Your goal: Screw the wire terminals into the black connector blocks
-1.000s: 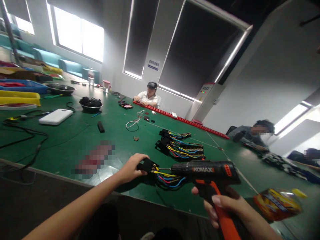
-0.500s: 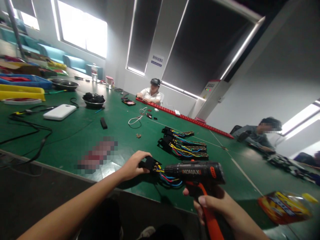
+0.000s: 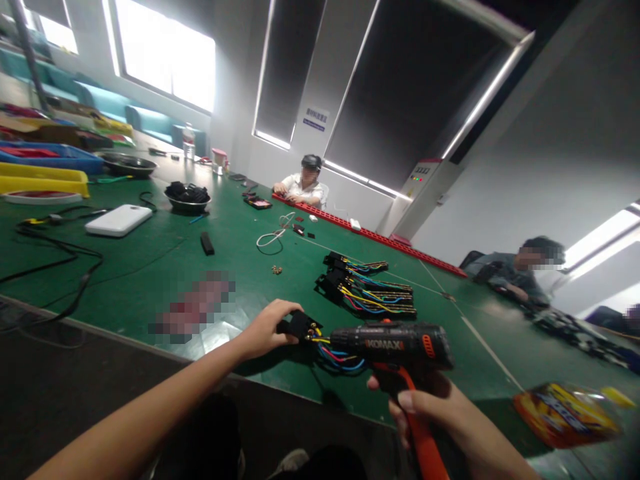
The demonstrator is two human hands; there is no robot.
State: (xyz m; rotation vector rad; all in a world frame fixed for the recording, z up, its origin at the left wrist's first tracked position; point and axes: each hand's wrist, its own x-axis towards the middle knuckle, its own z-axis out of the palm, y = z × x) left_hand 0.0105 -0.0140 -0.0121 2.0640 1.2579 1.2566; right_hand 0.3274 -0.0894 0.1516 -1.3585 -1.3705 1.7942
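Note:
My left hand is closed on a black connector block near the front edge of the green table. Yellow, red and blue wires trail from the block to the right. The black and orange power drill is gripped in my right hand, its nose pointing left at the wired side of the block. Whether its tip touches the block cannot be made out. Behind the drill lie several black connectors with coloured wires. Small brass parts rest in a little pile left of them.
A bottle with an orange label lies at the right. On the left are a white box-shaped device, black cables and a bowl of black parts. Two people sit beyond the table, one farther right.
The drill has shifted very slightly to the right. My left hand and the connector block have barely moved.

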